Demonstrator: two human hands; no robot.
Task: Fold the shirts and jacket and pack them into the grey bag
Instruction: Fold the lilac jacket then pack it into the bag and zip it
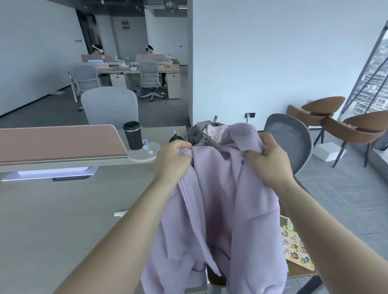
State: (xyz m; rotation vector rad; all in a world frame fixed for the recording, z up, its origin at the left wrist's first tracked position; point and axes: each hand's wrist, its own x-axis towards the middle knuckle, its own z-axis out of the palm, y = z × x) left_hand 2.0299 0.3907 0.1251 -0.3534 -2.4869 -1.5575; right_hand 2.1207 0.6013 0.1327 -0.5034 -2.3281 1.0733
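Lilac zip-front fleece jacket (pixel 223 200), soft and limp, hangs in the air over the right end of a pale grey wooden desk (pixel 59 217), seen from the head camera looking forward and down. Its zipper edge runs down the left side and its lower part drapes past the desk edge. Left hand (pixel 173 158) is a closed fist bunching the fabric at the jacket's upper left. Right hand (pixel 268 155) has fingers and thumb curled tight round a fold at the upper right, near what looks like the collar. Just behind the jacket stands the grey fabric bag (pixel 198 134), open, with a pale pink garment (pixel 214 130) showing inside.

To fold well, the hands would probably do best to shift to the two shoulders, draw the cloth taut and level, then lay it flat on the bare desk surface before folding the sleeves inward. Bunched grips like these would likely leave creases.

A black lidded travel cup (pixel 133 135) stands on the desk to the left.
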